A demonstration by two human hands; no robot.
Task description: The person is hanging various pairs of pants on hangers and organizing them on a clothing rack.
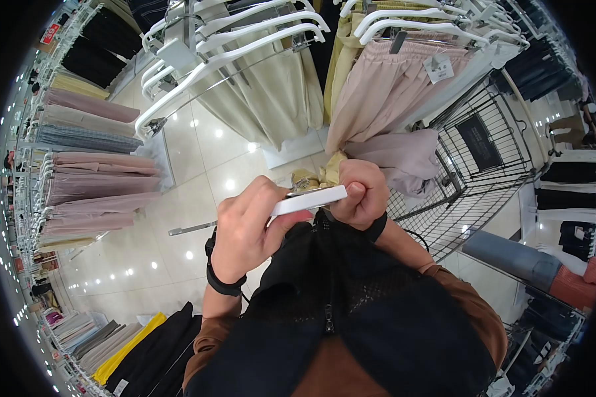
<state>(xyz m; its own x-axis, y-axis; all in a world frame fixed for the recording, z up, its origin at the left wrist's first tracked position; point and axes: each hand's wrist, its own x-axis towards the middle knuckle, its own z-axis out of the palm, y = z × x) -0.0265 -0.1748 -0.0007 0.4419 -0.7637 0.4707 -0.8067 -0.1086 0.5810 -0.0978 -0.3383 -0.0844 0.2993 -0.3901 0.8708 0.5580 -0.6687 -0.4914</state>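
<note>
My left hand [248,221] is closed round a white clothes hanger [309,200], seen nearly end-on in front of my chest. From beyond that wrist a thin metal bar [191,228] sticks out to the left; its link to the hanger is hidden. My right hand [359,196] is closed beside the hanger's right end, thumb against it. Yellow fabric [331,171] of a garment bunches at those fingers and hangs beyond the hands. Its lower part is hidden, and so is what the right fingertips press on.
Ahead is a rack with cream trousers [265,92] and pink trousers [397,86] on white hangers. A wire shopping cart [470,192] stands on my right, with a lilac garment [404,159] over its edge. Folded pink clothes [93,182] hang at left; a black garment [159,351] is lower left.
</note>
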